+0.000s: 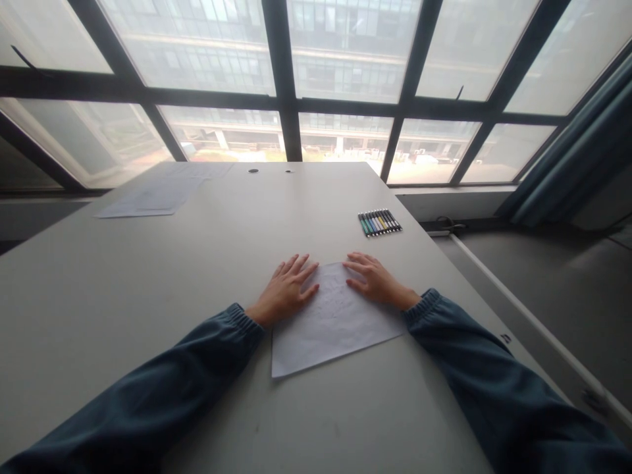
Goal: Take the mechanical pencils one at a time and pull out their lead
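Observation:
A sheet of white paper [336,336] with faint line marks lies on the white table in front of me. My left hand [289,286] rests flat on its left side, fingers spread. Across from it, my right hand [375,280] lies on the right side of the sheet, its fingers stretched out too. Neither hand grasps anything. Beyond my right hand is a row of several pens or markers [380,222], side by side, in green, blue, yellow and dark colours.
More sheets of paper [153,194] lie at the far left of the table [148,283]. Near the far edge are a dark round spot [253,171] and a small dark item [289,172]. Windows [345,59] stand behind; a blue curtain [567,158] hangs at right.

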`<state>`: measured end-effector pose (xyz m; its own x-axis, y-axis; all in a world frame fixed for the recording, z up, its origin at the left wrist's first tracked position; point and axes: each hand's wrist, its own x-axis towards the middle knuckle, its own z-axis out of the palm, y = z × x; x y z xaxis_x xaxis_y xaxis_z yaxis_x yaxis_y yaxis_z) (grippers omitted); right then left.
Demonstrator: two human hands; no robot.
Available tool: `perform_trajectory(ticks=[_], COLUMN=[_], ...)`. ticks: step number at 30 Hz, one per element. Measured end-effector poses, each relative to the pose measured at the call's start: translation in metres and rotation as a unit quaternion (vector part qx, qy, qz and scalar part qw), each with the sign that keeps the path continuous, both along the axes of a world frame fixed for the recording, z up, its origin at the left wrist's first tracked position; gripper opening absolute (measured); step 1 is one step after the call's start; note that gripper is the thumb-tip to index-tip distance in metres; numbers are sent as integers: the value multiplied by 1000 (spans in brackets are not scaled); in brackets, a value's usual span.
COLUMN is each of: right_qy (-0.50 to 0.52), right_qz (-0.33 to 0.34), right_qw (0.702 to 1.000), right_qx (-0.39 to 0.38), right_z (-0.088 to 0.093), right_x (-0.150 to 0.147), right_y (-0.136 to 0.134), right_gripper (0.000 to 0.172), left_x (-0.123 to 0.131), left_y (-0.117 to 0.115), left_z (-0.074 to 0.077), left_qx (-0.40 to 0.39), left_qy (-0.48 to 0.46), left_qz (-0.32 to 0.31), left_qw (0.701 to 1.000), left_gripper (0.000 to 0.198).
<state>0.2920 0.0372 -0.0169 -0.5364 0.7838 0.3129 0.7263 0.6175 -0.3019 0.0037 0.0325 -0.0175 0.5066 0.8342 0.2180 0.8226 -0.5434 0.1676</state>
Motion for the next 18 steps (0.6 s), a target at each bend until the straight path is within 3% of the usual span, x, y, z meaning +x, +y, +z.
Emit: perform_trajectory(ticks=[12,18], right_qy=[33,118], right_qz=[-7,-52], right_qw=[999,991], right_qx=[-11,26], right_z=[2,-1], right_x=[0,7], right_y=[0,11], right_gripper=[43,38], left_x=[2,2], left_y=[-1,-2], left_z=[4,5], left_qx=[-24,-25], left_qy=[-3,13], left_qz=[10,9], left_qw=[1000,1000], left_gripper=[56,56])
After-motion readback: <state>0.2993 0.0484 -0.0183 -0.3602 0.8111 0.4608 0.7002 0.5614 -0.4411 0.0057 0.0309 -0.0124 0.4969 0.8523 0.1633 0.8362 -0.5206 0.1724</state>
